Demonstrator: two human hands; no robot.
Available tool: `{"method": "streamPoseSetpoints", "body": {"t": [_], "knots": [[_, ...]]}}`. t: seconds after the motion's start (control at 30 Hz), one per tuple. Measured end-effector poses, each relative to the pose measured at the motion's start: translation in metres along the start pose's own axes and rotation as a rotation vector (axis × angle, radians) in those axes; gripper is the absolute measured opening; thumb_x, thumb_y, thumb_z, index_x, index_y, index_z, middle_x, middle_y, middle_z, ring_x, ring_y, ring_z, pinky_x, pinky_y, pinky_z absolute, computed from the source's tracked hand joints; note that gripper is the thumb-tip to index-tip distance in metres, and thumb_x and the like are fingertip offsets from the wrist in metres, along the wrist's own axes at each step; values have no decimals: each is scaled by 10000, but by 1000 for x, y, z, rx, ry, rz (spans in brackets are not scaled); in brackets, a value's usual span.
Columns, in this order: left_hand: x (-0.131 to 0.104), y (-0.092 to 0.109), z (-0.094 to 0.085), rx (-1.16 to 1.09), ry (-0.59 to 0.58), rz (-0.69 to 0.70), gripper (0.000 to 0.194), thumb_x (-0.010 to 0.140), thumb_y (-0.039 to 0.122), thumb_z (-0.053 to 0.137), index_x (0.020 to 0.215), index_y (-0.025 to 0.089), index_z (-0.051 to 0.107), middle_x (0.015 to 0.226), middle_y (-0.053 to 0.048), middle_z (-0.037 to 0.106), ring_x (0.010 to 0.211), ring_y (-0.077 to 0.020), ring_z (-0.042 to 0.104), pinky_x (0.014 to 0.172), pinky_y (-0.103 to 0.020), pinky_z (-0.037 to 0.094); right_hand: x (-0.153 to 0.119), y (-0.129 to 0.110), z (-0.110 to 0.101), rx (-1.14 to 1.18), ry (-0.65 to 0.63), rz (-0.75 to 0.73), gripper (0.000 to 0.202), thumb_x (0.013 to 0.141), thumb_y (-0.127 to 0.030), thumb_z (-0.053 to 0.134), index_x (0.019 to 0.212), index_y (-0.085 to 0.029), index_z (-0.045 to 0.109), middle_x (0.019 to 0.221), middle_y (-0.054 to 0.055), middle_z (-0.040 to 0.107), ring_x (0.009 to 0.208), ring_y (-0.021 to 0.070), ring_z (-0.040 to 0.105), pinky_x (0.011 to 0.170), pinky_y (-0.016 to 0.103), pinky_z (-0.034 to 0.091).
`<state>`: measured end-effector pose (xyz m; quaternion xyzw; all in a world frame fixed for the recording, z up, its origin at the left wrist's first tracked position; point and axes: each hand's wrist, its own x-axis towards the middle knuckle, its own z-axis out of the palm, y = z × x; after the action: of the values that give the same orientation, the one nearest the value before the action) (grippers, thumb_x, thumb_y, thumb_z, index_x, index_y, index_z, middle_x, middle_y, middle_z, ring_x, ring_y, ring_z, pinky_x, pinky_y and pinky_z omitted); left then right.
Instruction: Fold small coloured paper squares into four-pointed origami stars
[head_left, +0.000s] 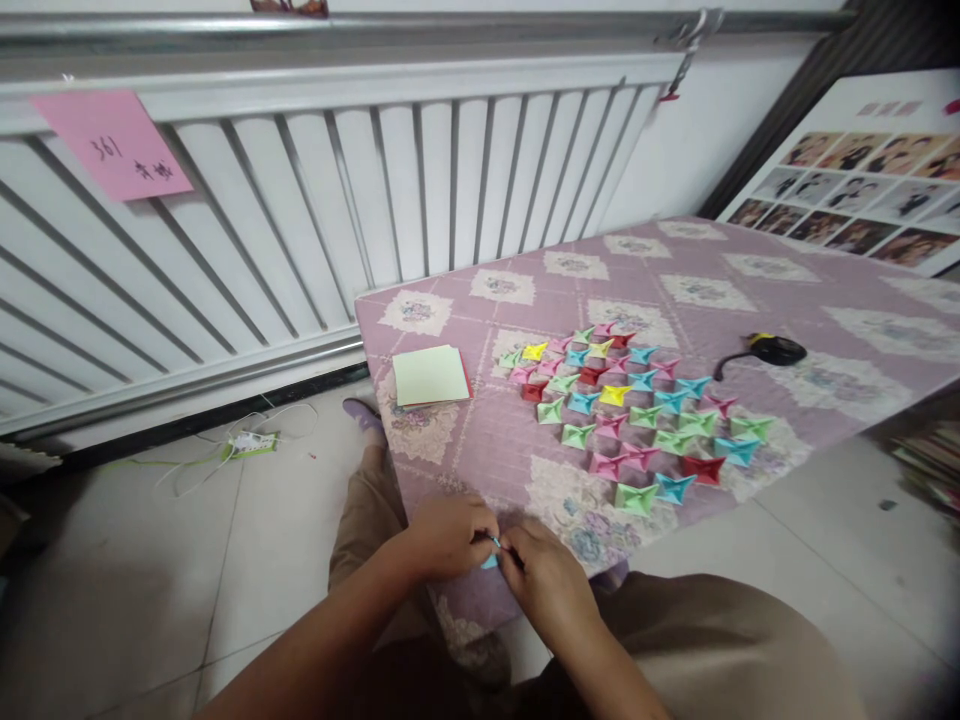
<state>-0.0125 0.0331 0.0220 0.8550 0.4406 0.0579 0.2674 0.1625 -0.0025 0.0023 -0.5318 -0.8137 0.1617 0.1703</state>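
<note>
Near the table's front corner, my left hand (452, 535) and my right hand (546, 572) meet, their fingers pinched on a small blue paper piece (490, 561). Most of that piece is hidden by the fingers. Beyond my hands, several folded paper shapes in green, pink, blue, red and yellow stand in rows; a green one (636, 499) and a dark red one (703, 469) are among the closest. A stack of square paper sheets (430, 376), pale green on top with a red edge showing, lies at the table's left side.
The table has a purple patterned cloth (480, 440). A black and yellow object with a strap (778, 349) lies at the right. Behind are a white radiator (420, 190) and a photo board (862, 180). A power strip (253, 443) lies on the floor.
</note>
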Motion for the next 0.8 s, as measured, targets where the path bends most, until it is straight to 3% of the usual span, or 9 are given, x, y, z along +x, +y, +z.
{"method": "streamPoseSetpoints", "body": {"t": [0.53, 0.8], "knots": [[0, -1, 10, 11, 23, -10, 196, 876, 262, 475, 772, 218, 635, 841, 8, 616, 788, -156, 541, 667, -258, 385, -3, 2, 6, -54, -2, 2, 119, 852, -199, 544, 734, -204, 560, 764, 39, 566, 750, 206, 555, 670, 320, 426], [-1, -1, 11, -26, 17, -43, 183, 874, 236, 459, 845, 224, 639, 875, 9, 631, 826, -154, 553, 691, -253, 389, -2, 1, 6, -58, 27, 3, 113, 837, -183, 560, 726, -204, 557, 754, 32, 564, 747, 204, 553, 663, 317, 410]]}}
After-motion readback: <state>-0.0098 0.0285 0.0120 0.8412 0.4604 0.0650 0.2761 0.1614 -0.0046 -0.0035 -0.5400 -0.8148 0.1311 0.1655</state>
